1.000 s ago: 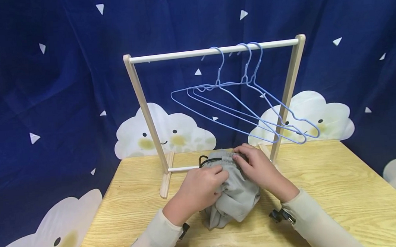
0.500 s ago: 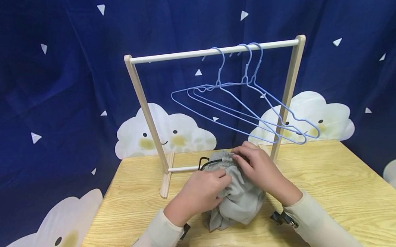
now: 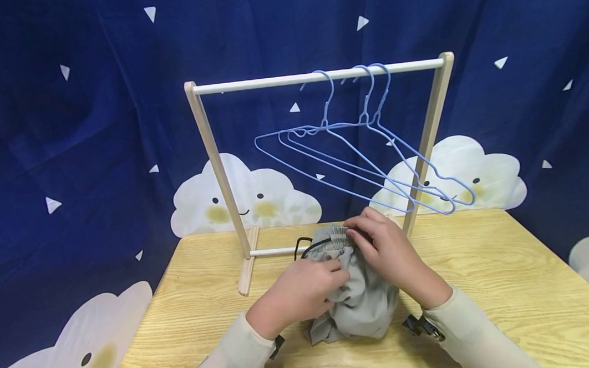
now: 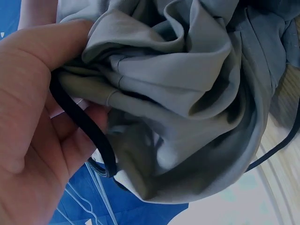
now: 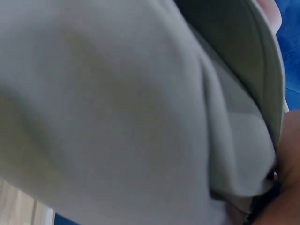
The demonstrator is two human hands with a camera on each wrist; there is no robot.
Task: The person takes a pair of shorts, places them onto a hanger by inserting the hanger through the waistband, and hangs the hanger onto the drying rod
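Bunched grey drawstring pants (image 3: pixel 363 314) are held upright close over the table. Their gathered elastic waistband (image 3: pixel 337 237) faces up, and a black cord (image 3: pixel 302 242) loops out on its left. My left hand (image 3: pixel 302 289) grips the front of the cloth with curled fingers. At the waistband's right end, my right hand (image 3: pixel 385 251) pinches the edge between thumb and fingers. Seen from the left wrist, the black cord (image 4: pixel 77 112) runs beside my fingers and the cloth (image 4: pixel 164 70) hangs in deep folds. Grey fabric (image 5: pixel 117 108) fills most of the right wrist view.
Just behind the hands stands a wooden clothes rack (image 3: pixel 214 155) with a white top bar (image 3: pixel 259 83). Blue wire hangers (image 3: pixel 331 87) hang toward the right of that bar. The wood-grain table (image 3: pixel 483 263) meets a dark blue curtain (image 3: pixel 97 133) at the back.
My left hand has shifted slightly down and right. The lower part of the pants has swung right, and more of the waistband shows between the hands. My right hand has barely moved.
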